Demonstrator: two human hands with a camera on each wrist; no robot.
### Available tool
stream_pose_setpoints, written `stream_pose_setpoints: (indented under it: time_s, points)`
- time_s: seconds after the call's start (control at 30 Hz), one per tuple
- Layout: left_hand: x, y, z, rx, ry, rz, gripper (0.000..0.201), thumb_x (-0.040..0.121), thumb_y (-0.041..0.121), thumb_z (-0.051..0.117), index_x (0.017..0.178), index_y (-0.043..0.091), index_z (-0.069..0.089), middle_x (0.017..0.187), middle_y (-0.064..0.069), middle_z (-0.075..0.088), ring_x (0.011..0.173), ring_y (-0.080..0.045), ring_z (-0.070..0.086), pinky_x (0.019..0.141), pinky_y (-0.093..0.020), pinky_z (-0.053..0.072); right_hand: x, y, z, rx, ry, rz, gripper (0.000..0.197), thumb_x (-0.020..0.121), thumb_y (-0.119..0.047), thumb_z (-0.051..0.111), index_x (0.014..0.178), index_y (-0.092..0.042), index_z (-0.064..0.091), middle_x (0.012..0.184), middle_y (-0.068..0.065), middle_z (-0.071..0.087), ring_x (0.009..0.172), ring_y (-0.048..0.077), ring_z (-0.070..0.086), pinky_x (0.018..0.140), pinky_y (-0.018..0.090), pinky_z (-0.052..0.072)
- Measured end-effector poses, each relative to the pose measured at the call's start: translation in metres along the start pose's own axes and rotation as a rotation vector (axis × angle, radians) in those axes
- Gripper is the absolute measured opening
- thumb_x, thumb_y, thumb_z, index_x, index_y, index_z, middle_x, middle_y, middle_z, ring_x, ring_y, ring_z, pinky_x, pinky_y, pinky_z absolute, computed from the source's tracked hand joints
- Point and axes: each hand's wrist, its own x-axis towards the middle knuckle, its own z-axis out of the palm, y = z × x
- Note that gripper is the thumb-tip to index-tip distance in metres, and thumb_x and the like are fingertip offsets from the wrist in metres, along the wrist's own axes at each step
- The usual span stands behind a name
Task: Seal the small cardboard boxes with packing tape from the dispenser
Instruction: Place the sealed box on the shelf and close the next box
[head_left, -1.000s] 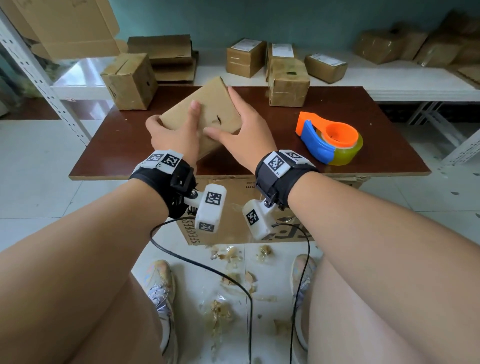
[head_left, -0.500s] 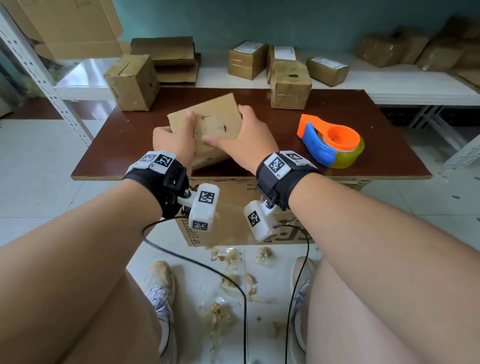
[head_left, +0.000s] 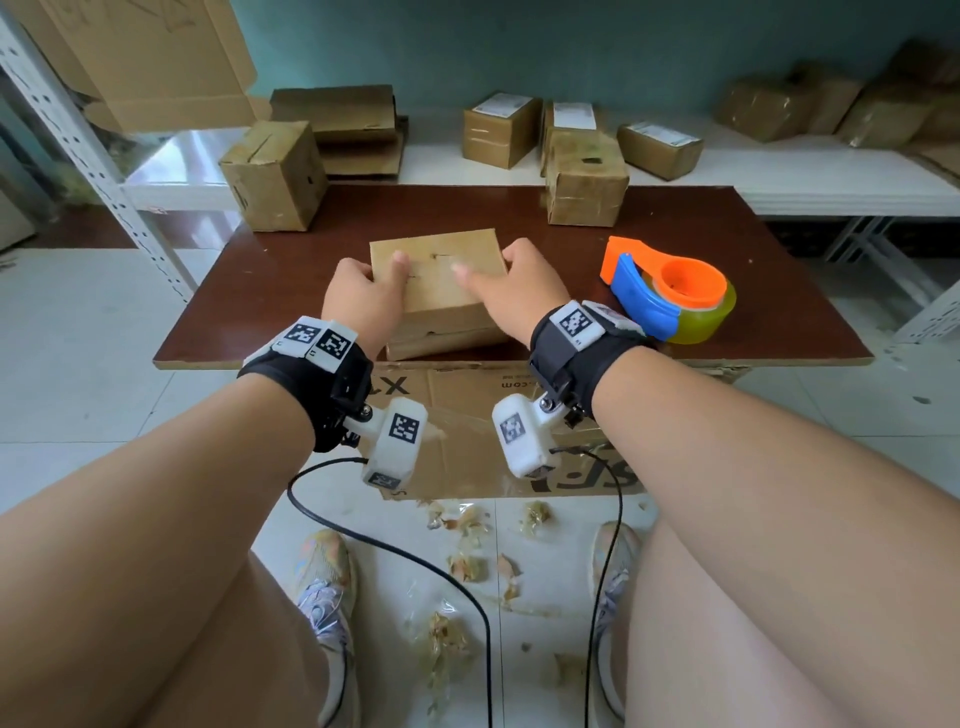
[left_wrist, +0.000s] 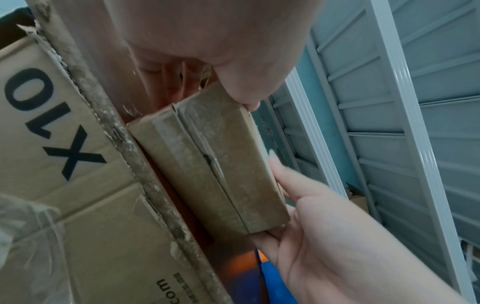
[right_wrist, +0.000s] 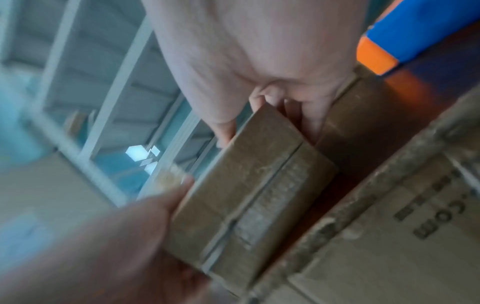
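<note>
A small flat cardboard box (head_left: 441, 291) lies level at the front middle of the brown table (head_left: 244, 332); whether it rests on the tabletop is unclear. My left hand (head_left: 363, 293) grips its left side, thumb on top. My right hand (head_left: 514, 291) grips its right side, thumb on top too. The left wrist view shows the box's front face (left_wrist: 213, 160) with a seam, between my left hand (left_wrist: 233, 82) and right hand (left_wrist: 324, 226). The right wrist view, blurred, shows the box (right_wrist: 254, 185) in my right hand (right_wrist: 259, 72). The orange and blue tape dispenser (head_left: 670, 291) lies to the right, untouched.
Two more boxes stand at the back of the table, one left (head_left: 275, 176) and one right (head_left: 584, 179). Several boxes sit on the white shelf (head_left: 831, 187) behind. A large printed carton (head_left: 467, 415) stands under the table. Tape scraps and cables lie on the floor.
The box was tilted up between my hands; both hands have turned it level and brought it down toward the table's front edge. The dispenser has stayed put.
</note>
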Motion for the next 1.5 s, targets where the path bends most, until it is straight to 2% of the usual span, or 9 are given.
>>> stream_pose_setpoints:
  time_s: [0.13, 0.3, 0.6, 0.73, 0.87, 1.03, 1.17, 1.33, 1.5]
  points:
    - [-0.003, -0.001, -0.004, 0.020, -0.064, -0.032, 0.076, 0.102, 0.076, 0.037, 0.125, 0.007, 0.058, 0.109, -0.007, 0.066, 0.088, -0.021, 0.059, 0.077, -0.037, 0.044, 0.007, 0.007, -0.005, 0.012, 0.082, 0.030, 0.041, 0.110, -0.047, 0.042, 0.087, -0.014, 0.051, 0.080, 0.001, 0.053, 0.085, 0.031, 0.055, 0.070, 0.036, 0.037]
    - [-0.012, -0.003, -0.004, 0.107, -0.127, 0.009, 0.079, 0.087, 0.078, 0.065, 0.125, 0.012, 0.045, 0.108, 0.001, 0.059, 0.095, -0.016, 0.062, 0.078, -0.039, 0.055, 0.002, 0.004, 0.006, -0.038, 0.004, -0.001, 0.064, 0.092, -0.071, 0.056, 0.123, -0.015, 0.056, 0.106, -0.001, 0.066, 0.093, 0.025, 0.065, 0.074, 0.039, 0.050]
    - [-0.008, 0.003, -0.003, 0.209, -0.070, -0.037, 0.083, 0.102, 0.075, 0.033, 0.146, 0.006, 0.044, 0.130, -0.012, 0.061, 0.113, -0.034, 0.061, 0.087, -0.042, 0.046, 0.002, 0.001, 0.005, -0.069, -0.007, 0.007, 0.069, 0.088, -0.079, 0.051, 0.118, -0.017, 0.059, 0.103, -0.002, 0.065, 0.091, 0.024, 0.064, 0.073, 0.038, 0.048]
    - [-0.012, 0.006, 0.000, 0.183, -0.082, -0.052, 0.089, 0.102, 0.078, 0.025, 0.150, 0.005, 0.040, 0.136, -0.014, 0.060, 0.114, -0.034, 0.059, 0.088, -0.043, 0.043, 0.008, 0.008, -0.001, -0.159, 0.104, 0.001, 0.039, 0.111, -0.045, 0.035, 0.099, -0.013, 0.055, 0.088, 0.004, 0.060, 0.095, 0.036, 0.064, 0.069, 0.037, 0.036]
    - [-0.015, 0.008, 0.001, 0.173, -0.079, -0.046, 0.091, 0.100, 0.081, 0.024, 0.147, 0.004, 0.041, 0.123, -0.009, 0.058, 0.106, -0.033, 0.058, 0.085, -0.041, 0.042, -0.002, 0.003, 0.001, -0.137, 0.008, -0.011, 0.071, 0.090, -0.080, 0.050, 0.123, -0.017, 0.055, 0.104, -0.002, 0.064, 0.092, 0.026, 0.064, 0.071, 0.038, 0.049]
    - [-0.019, 0.010, -0.003, 0.059, -0.103, -0.080, 0.101, 0.090, 0.090, 0.038, 0.148, 0.007, 0.040, 0.128, -0.006, 0.058, 0.112, -0.030, 0.059, 0.088, -0.042, 0.047, -0.001, -0.001, -0.010, -0.191, 0.196, -0.098, 0.039, 0.111, -0.044, 0.036, 0.094, -0.015, 0.057, 0.081, 0.002, 0.060, 0.088, 0.035, 0.064, 0.062, 0.038, 0.035]
    - [-0.023, 0.015, -0.005, -0.035, -0.053, -0.082, 0.106, 0.086, 0.089, 0.052, 0.148, 0.005, 0.035, 0.122, -0.004, 0.057, 0.111, -0.027, 0.060, 0.093, -0.042, 0.051, -0.014, -0.012, -0.004, -0.161, 0.137, -0.155, 0.065, 0.090, -0.078, 0.051, 0.126, -0.024, 0.058, 0.107, -0.007, 0.069, 0.092, 0.022, 0.066, 0.074, 0.039, 0.054]
    - [-0.018, 0.021, -0.014, -0.197, 0.075, -0.073, 0.120, 0.070, 0.090, 0.071, 0.150, 0.008, 0.035, 0.126, 0.000, 0.057, 0.110, -0.021, 0.059, 0.098, -0.039, 0.052, -0.015, -0.021, -0.002, -0.028, 0.278, -0.281, 0.032, 0.108, -0.046, 0.046, 0.095, -0.020, 0.057, 0.074, -0.001, 0.063, 0.071, 0.023, 0.060, 0.065, 0.047, 0.052]
    - [-0.011, 0.026, -0.012, -0.323, 0.197, -0.020, 0.075, 0.081, 0.066, 0.082, 0.122, 0.015, 0.046, 0.103, 0.010, 0.058, 0.093, -0.008, 0.063, 0.082, -0.029, 0.054, -0.022, -0.026, 0.004, 0.043, 0.182, -0.251, 0.058, 0.094, -0.076, 0.051, 0.118, -0.023, 0.057, 0.093, -0.009, 0.069, 0.081, 0.013, 0.062, 0.070, 0.036, 0.051]
